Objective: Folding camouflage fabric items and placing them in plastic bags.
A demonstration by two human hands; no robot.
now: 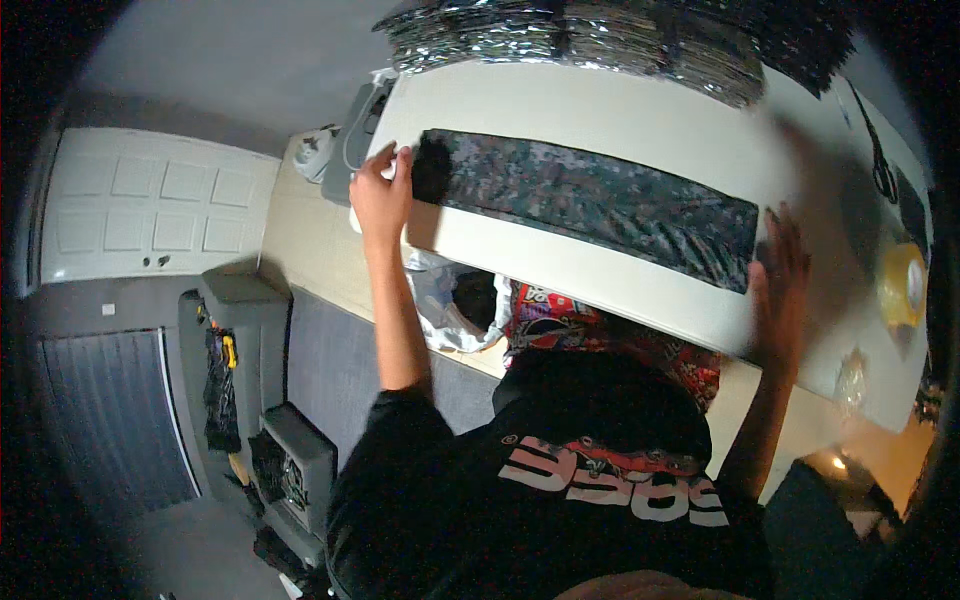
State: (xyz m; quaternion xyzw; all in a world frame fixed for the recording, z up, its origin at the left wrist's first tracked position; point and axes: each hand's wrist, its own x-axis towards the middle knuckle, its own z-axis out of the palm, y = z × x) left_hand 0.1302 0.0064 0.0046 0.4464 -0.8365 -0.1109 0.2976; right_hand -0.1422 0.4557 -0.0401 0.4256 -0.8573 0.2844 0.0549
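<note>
A long, dark camouflage-patterned strip (pixel 590 200), apparently folded fabric, lies flat on the white table (pixel 620 105). Shiny creases show toward its right end, and a black patch covers its left end. Beside that left end is my left hand (pixel 380 195), over the table's left edge, its fingers bent with a gap between thumb and forefinger. I see nothing held there. My right hand (pixel 782 270) rests by the strip's right end, fingers stretched out and thumb close to the strip's edge. Slight blur and shadow soften this hand.
Stacks of shiny plastic-wrapped pieces (pixel 570 40) line the table's far side. Dark-handled scissors (pixel 884 180) and a yellow tape roll (pixel 903 285) lie at the right. Below the near edge hangs an open plastic bag (pixel 440 310). A grey sofa (pixel 240 300) stands to the left.
</note>
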